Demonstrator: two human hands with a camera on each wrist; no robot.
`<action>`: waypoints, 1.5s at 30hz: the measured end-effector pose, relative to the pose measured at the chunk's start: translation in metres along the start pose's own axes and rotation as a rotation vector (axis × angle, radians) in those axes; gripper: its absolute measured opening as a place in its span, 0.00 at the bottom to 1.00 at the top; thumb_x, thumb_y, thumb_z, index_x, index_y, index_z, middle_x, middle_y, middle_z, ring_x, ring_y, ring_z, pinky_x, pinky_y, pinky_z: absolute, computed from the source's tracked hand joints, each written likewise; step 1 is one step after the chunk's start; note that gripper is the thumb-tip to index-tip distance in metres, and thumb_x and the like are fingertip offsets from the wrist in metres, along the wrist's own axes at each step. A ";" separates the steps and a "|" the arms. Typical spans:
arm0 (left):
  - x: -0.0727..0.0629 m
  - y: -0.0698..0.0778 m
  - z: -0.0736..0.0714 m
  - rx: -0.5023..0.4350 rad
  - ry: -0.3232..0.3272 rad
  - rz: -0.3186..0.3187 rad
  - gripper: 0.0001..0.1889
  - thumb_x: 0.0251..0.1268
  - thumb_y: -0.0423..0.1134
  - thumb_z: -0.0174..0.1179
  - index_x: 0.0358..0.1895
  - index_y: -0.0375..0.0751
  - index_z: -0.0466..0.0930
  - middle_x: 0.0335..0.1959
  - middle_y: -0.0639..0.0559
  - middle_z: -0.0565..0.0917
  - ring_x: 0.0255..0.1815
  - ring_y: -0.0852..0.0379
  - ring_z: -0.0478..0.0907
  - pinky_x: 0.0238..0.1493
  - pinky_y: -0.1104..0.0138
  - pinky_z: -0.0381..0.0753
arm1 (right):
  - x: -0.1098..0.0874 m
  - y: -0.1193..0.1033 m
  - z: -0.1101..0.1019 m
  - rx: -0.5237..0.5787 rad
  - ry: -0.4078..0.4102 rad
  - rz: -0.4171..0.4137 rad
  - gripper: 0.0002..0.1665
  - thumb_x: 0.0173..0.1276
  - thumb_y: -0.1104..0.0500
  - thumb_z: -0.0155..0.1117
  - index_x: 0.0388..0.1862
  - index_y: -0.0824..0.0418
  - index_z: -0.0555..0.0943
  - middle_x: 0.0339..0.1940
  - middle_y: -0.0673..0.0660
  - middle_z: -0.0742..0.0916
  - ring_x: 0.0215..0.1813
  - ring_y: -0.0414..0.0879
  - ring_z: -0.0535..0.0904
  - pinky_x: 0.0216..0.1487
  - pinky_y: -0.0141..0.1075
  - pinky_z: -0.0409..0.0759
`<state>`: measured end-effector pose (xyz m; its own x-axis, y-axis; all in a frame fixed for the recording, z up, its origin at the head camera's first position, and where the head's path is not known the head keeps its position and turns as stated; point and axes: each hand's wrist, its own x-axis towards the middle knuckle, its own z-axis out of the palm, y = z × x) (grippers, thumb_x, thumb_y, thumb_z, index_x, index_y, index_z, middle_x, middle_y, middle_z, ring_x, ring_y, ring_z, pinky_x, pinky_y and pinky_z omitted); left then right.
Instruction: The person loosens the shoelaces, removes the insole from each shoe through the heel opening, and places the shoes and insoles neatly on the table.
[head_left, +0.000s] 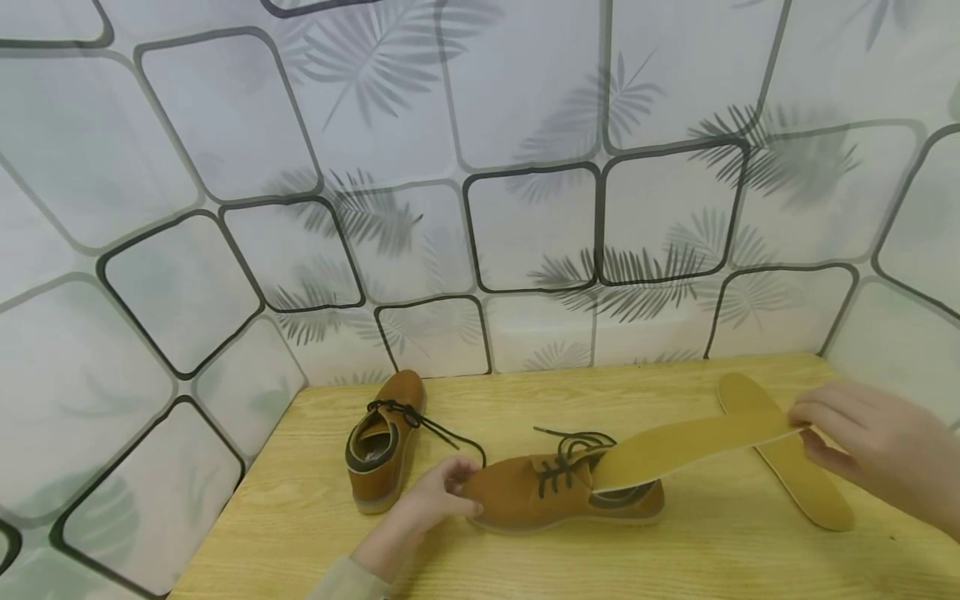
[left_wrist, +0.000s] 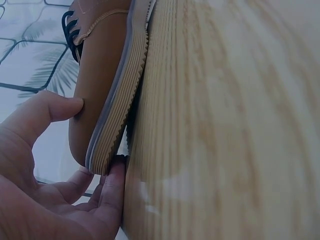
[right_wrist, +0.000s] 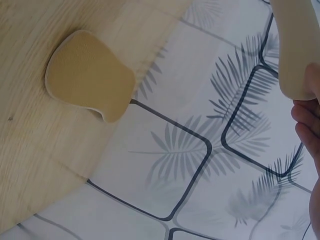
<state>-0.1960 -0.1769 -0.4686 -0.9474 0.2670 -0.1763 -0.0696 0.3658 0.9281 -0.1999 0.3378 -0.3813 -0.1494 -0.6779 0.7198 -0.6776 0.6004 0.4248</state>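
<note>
A brown lace-up shoe [head_left: 510, 493] lies sideways on the wooden table, toe to the left. My left hand [head_left: 429, 502] grips its toe. In the left wrist view the thumb [left_wrist: 67, 107] presses the upper, while the other fingers [left_wrist: 114, 185] reach under the ridged sole [left_wrist: 111, 137]. Between thumb and fingers, my right hand [head_left: 866, 437] pinches one end of a tan insole [head_left: 690, 447]. The insole slants down to the left, and its far end overlaps the shoe's opening. Part of the right hand shows at the right wrist view's edge, by the insole [right_wrist: 294, 55].
A second tan insole [head_left: 813, 492] lies on the table [head_left: 570, 567] at the right, partly hidden behind the held one. Another brown shoe [head_left: 402, 390] with loose black laces [head_left: 446, 434] stands at the left. A patterned wall covering [head_left: 536, 225] rises behind the table.
</note>
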 end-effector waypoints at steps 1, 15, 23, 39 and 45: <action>0.000 0.000 0.000 0.001 -0.001 -0.001 0.30 0.54 0.25 0.69 0.63 0.33 0.75 0.61 0.39 0.80 0.54 0.51 0.73 0.51 0.66 0.72 | -0.001 0.002 -0.001 -0.005 0.000 0.004 0.34 0.86 0.48 0.38 0.29 0.62 0.83 0.28 0.50 0.87 0.28 0.49 0.82 0.36 0.30 0.80; 0.000 -0.002 -0.001 -0.009 -0.001 -0.006 0.30 0.53 0.25 0.69 0.63 0.32 0.75 0.62 0.38 0.79 0.54 0.51 0.73 0.51 0.66 0.73 | -0.017 0.016 -0.004 0.082 0.162 0.080 0.35 0.86 0.49 0.44 0.26 0.73 0.81 0.25 0.62 0.85 0.33 0.47 0.76 0.70 0.11 0.59; 0.000 -0.003 -0.001 0.001 0.000 -0.004 0.30 0.53 0.25 0.69 0.63 0.33 0.75 0.63 0.38 0.79 0.54 0.50 0.74 0.50 0.66 0.73 | -0.026 0.029 -0.008 0.009 0.195 0.127 0.38 0.85 0.46 0.45 0.24 0.74 0.81 0.20 0.63 0.84 0.29 0.45 0.74 0.65 0.10 0.62; 0.001 -0.002 -0.001 0.013 0.016 -0.029 0.30 0.53 0.26 0.69 0.63 0.34 0.76 0.63 0.38 0.78 0.56 0.49 0.73 0.52 0.64 0.74 | -0.053 0.066 -0.030 -0.175 -0.036 0.228 0.51 0.84 0.36 0.29 0.16 0.66 0.82 0.13 0.50 0.81 0.15 0.33 0.70 0.15 0.23 0.66; 0.002 -0.004 -0.001 0.003 0.007 -0.012 0.29 0.53 0.25 0.69 0.63 0.33 0.76 0.62 0.38 0.79 0.55 0.50 0.74 0.50 0.66 0.73 | -0.091 0.085 -0.014 -0.125 -0.013 0.433 0.53 0.79 0.34 0.27 0.18 0.74 0.80 0.10 0.56 0.77 0.24 0.16 0.57 0.14 0.21 0.57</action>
<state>-0.1979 -0.1787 -0.4719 -0.9486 0.2568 -0.1850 -0.0796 0.3720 0.9248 -0.2342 0.4567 -0.4029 -0.4098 -0.3577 0.8391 -0.4587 0.8759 0.1495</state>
